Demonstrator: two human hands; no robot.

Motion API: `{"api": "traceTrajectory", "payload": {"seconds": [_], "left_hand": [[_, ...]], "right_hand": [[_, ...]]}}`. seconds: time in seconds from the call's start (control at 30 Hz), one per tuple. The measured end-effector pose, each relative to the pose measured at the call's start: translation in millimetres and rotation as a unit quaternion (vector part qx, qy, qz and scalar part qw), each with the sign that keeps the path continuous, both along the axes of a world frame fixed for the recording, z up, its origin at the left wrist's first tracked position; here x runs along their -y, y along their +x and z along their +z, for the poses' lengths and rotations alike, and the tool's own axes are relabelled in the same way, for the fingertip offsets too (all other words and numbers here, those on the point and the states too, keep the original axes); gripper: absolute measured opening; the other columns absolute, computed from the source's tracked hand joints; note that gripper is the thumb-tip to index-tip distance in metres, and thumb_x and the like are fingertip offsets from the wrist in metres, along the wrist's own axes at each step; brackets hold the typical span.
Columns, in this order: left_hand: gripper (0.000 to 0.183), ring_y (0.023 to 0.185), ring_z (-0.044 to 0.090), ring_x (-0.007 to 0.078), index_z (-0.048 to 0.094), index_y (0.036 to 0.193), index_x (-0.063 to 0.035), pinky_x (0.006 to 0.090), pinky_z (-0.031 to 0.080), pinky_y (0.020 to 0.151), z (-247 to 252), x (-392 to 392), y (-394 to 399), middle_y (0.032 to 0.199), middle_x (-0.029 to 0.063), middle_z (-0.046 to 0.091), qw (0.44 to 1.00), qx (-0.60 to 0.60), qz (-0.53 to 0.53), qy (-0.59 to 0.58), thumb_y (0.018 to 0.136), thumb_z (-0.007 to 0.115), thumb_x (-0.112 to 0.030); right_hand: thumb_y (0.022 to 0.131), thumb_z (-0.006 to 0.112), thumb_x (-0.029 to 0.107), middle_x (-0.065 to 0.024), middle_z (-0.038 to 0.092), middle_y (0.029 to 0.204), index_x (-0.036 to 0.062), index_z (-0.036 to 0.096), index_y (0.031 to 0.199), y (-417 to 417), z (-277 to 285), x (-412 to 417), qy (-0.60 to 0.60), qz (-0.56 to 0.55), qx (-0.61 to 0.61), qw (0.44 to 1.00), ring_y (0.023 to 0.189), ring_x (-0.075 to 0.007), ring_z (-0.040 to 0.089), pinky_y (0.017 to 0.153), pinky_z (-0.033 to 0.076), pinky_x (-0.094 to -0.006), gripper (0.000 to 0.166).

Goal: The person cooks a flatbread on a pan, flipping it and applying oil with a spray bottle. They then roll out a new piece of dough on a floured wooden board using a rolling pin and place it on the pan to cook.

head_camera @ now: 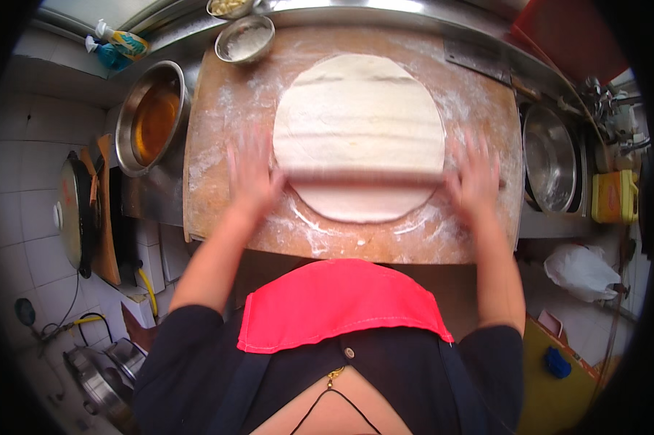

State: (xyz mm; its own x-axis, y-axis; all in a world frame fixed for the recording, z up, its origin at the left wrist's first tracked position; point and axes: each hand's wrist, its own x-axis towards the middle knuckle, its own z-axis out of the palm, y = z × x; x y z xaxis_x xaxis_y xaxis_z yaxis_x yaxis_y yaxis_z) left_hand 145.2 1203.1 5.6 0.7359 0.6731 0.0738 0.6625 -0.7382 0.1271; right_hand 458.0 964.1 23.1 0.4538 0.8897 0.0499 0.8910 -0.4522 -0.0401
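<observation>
A wide, round sheet of dough (357, 109) lies flat on a floured wooden board (223, 217). Across its nearer part runs a rolling pin (359, 178), blurred by motion. My left hand (251, 168) is over the pin's left end, with fingers stretched forward beside the dough. Over the right end is my right hand (473, 174), its fingers likewise straight and apart; a tip of the pin shows beyond it. Both palms seem to press on the pin without fingers wrapped round it, though blur hides the exact contact.
A metal bowl of white powder (245, 41) stands at the board's far left corner. A cleaver (479, 68) lies at the far right. Left of the board is a basin of amber liquid (155, 122); right, a steel basin (550, 157) and a yellow jug (615, 197).
</observation>
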Motion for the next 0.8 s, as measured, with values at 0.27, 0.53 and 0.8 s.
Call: {"api": "traceTrajectory", "payload": {"seconds": [0.27, 0.53, 0.8], "left_hand": [[0.046, 0.113, 0.048, 0.0217, 0.041, 0.126, 0.0042, 0.0323, 0.036, 0.094, 15, -57, 21, 0.122, 0.0156, 0.052, 0.837, 0.373, 0.155, -0.37, 0.09, 0.045, -0.024], [0.04, 0.079, 0.06, 0.0211, 0.059, 0.101, 0.0059, 0.0354, 0.048, 0.063, 24, -103, 115, 0.092, 0.0139, 0.063, 0.846, 0.111, 0.232, -0.466, 0.071, 0.071, -0.017], [0.026, 0.071, 0.059, 0.0157, 0.063, 0.089, 0.0029, 0.0291, 0.048, 0.063, 16, -83, 112, 0.082, 0.0091, 0.063, 0.824, 0.252, 0.142, -0.487, 0.071, 0.071, -0.013]], "right_hand": [[0.069, 0.069, 0.02, -0.0126, 0.056, 0.085, 0.0055, 0.056, 0.103, -54, -1, 117, 0.13, -0.014, -0.091, 0.987, 0.081, -0.0333, 0.054, 0.07, 0.044, -0.04, 0.039], [0.083, 0.058, 0.029, -0.0155, 0.058, 0.093, 0.0019, 0.056, 0.103, -14, -14, 120, 0.121, -0.263, 0.031, 0.957, 0.087, -0.0331, 0.055, 0.073, 0.045, -0.0414, 0.034], [0.077, 0.06, 0.038, -0.0159, 0.03, 0.137, 0.0106, 0.037, 0.132, -88, -19, -24, 0.181, -0.042, -0.09, 0.978, 0.127, -0.0329, 0.027, 0.104, 0.024, -0.0451, 0.066]]}}
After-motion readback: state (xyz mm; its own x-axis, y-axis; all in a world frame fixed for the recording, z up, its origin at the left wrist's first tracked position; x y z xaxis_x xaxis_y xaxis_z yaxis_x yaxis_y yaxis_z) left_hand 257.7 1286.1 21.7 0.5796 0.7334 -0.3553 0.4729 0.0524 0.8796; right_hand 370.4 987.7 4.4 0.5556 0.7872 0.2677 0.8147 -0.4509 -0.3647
